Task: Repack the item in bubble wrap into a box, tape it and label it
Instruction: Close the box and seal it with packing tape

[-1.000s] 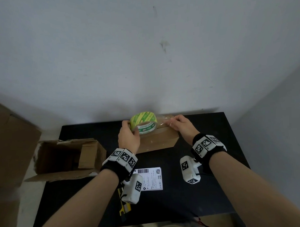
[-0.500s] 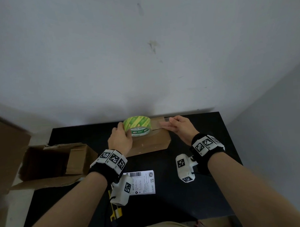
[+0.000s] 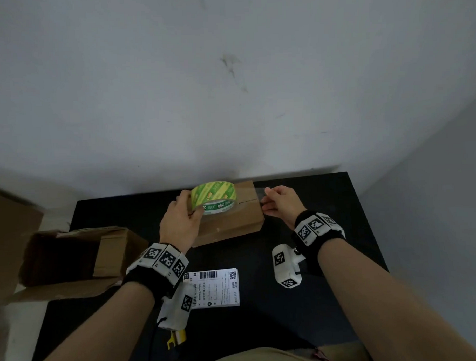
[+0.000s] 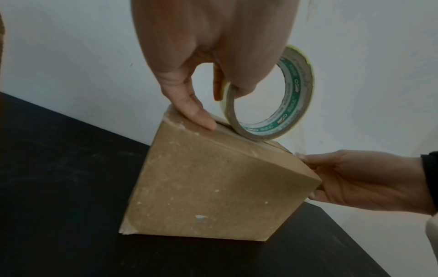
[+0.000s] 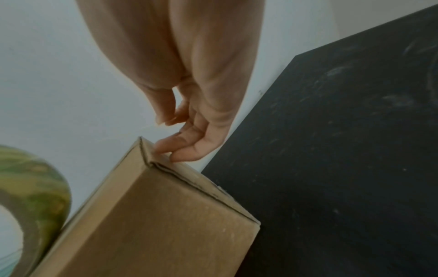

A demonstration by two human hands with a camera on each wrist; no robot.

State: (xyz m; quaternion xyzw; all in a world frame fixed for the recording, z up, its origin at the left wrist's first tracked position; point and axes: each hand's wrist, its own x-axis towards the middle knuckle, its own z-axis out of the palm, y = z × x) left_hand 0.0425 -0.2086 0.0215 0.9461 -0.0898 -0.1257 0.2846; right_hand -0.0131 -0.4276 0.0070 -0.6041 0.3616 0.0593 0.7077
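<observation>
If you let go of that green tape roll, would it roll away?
Probably. The tape roll is round and stands on edge atop the box, held by the left hand. Its stretched strip, pinched by the right hand, might check it.

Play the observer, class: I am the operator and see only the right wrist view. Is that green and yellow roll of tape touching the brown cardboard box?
Observer: Yes. In the left wrist view the green and yellow tape roll stands on edge on the top seam of the closed brown cardboard box, gripped by the left hand.
Operator: What do the right fingers pinch?
Observer: The head view shows a clear strip of tape running from the roll to the right hand.
Operator: Is the label on?
Observer: No. The white printed shipping label lies flat on the black table, nearer the person.
</observation>
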